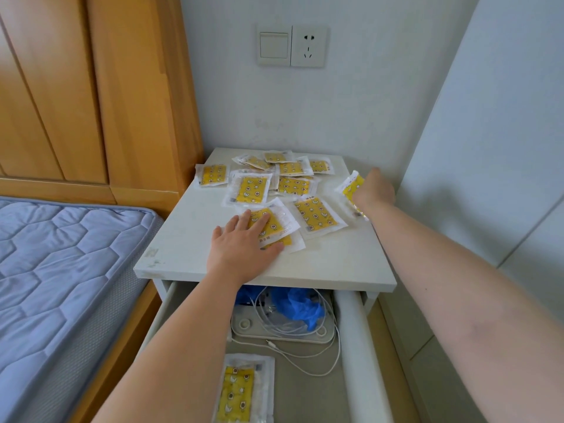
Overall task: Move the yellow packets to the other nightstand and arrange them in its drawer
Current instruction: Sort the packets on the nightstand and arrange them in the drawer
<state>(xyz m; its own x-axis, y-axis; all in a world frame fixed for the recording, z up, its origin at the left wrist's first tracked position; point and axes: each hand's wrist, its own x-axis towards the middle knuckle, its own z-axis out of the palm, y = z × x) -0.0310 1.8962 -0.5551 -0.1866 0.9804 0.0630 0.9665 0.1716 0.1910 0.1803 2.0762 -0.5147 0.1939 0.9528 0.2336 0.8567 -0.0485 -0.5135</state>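
Several yellow packets [250, 188] in clear wrappers lie scattered on the white nightstand top [189, 239]. My left hand [241, 248] lies flat with spread fingers on the nearest packet [276, 228], pressing it to the top. My right hand [374, 189] grips another yellow packet [352, 186], held tilted just above the top's right edge. Below, the nightstand drawer [357, 331] stands pulled out, and one yellow packet [239, 392] lies at its front.
The drawer also holds a white device [247, 326], white cables [305, 355] and blue gloves [297, 303]. A bed with a blue quilted mattress [61, 270] and wooden headboard [91, 87] stands at the left. White walls close the right side; a switch and socket [291, 45] sit above.
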